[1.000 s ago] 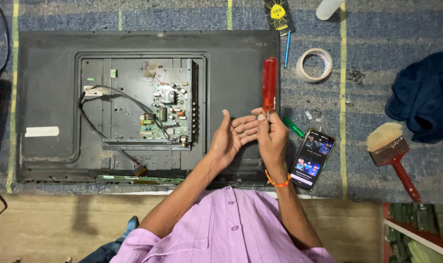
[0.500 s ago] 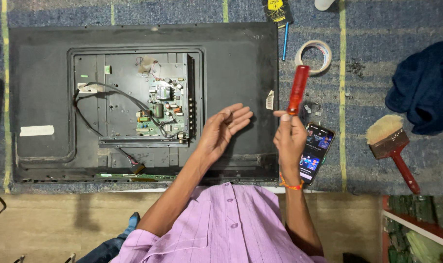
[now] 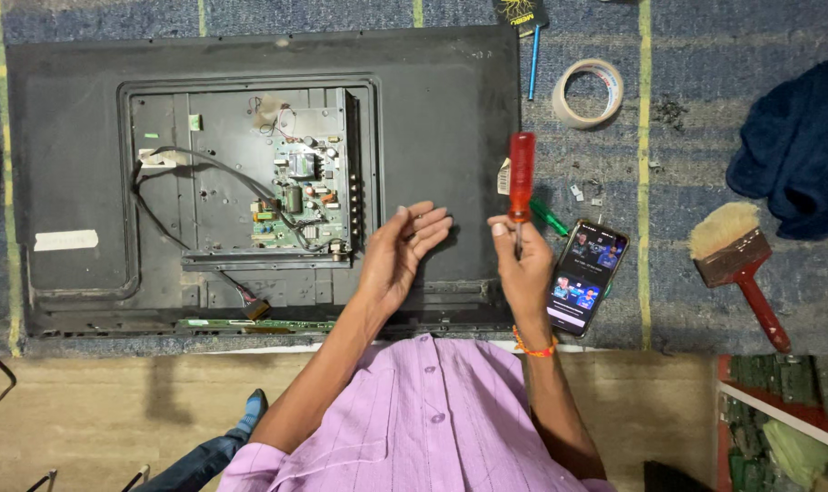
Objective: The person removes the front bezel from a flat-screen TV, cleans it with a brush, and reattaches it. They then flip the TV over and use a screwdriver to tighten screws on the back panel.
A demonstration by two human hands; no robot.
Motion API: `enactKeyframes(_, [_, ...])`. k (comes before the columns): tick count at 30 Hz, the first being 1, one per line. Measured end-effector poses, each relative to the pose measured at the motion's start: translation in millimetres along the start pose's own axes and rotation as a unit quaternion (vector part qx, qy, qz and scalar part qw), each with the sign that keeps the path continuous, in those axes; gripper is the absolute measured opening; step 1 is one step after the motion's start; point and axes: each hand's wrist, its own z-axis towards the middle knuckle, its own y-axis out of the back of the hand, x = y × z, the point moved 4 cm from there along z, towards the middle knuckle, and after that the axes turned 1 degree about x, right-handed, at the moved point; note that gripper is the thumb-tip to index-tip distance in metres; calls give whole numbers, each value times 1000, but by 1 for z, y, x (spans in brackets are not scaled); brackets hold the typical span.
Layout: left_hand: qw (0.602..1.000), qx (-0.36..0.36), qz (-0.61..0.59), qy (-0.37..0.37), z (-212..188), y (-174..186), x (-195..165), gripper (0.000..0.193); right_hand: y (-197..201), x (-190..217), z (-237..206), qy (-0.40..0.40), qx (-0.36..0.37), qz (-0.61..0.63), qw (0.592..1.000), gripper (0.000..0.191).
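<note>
Hands parted since a second ago, when pressed together over the tool. Right hand [image 3: 523, 264] now clamped on the shaft of the red-handled screwdriver [image 3: 521, 175], handle up, above the right edge of the black flat television back [image 3: 441, 109]. Left hand [image 3: 405, 248] open, palm up, possibly cradling a tiny screw; too small to confirm. Screwdriver tip hidden in fingers. Green circuit board [image 3: 296, 196] exposed. Dark smartphone [image 3: 587, 276] just beside right hand.

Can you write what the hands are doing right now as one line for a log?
right hand: grips red-handled screwdriver, handle up | left hand: open, palm up, holding nothing visible | under hands: black flat television back, circuit board exposed
</note>
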Motion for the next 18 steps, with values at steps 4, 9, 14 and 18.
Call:
enactKeyframes(4, [999, 33, 21, -31, 4, -8, -4, 37, -9, 1, -2, -9, 6, -65, 998, 17])
enactKeyframes(9, [717, 90, 611, -325, 6, -36, -24, 25, -5, 4, 2, 3, 8, -21, 1000, 17])
enactKeyframes(14, [516, 118, 758, -382, 8, -66, -21, 31, 8, 1, 2, 9, -17, -29, 999, 17])
enactKeyframes(18, [472, 120, 785, -382, 3, -75, -21, 33, 17, -4, -4, 3, -32, -23, 999, 17])
